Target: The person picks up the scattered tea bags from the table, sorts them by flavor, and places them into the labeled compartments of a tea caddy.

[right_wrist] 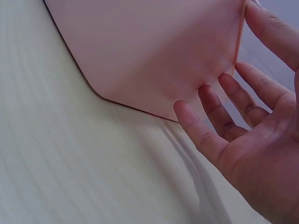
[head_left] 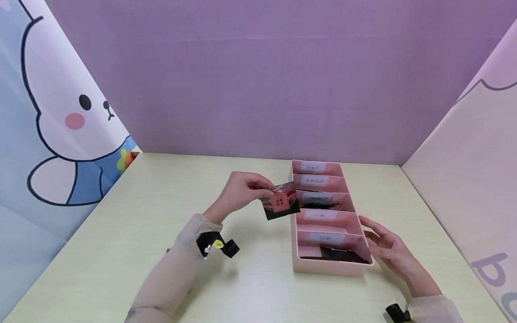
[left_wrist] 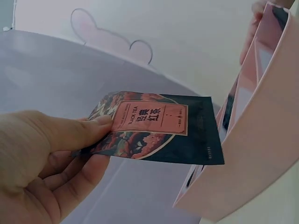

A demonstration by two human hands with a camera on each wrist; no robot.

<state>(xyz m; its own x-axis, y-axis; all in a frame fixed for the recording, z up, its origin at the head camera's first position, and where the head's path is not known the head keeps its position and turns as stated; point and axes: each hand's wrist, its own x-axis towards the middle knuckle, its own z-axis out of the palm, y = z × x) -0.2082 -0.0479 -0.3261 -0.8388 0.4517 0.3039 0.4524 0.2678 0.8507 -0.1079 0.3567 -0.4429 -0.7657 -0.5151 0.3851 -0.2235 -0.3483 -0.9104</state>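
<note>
My left hand (head_left: 241,194) pinches a tea sachet (head_left: 281,202) by one edge, thumb on top. In the left wrist view the sachet (left_wrist: 152,128) is dark green with a red label reading "BLACK TEA". It hangs in the air at the left side of a long pink divided box (head_left: 329,268), overlapping its rim in the head view. My right hand (head_left: 389,251) is at the box's right side, fingers spread and fairly straight. The right wrist view shows fingertips (right_wrist: 183,108) right at the box wall (right_wrist: 140,51).
White labels (head_left: 322,215) mark the box's several compartments. Dark packets (head_left: 343,255) lie in the nearest compartment, and another dark packet (head_left: 321,206) in the middle one. The box stands on a pale table (head_left: 177,179) before a purple backdrop (head_left: 258,89), with printed cloths at both sides.
</note>
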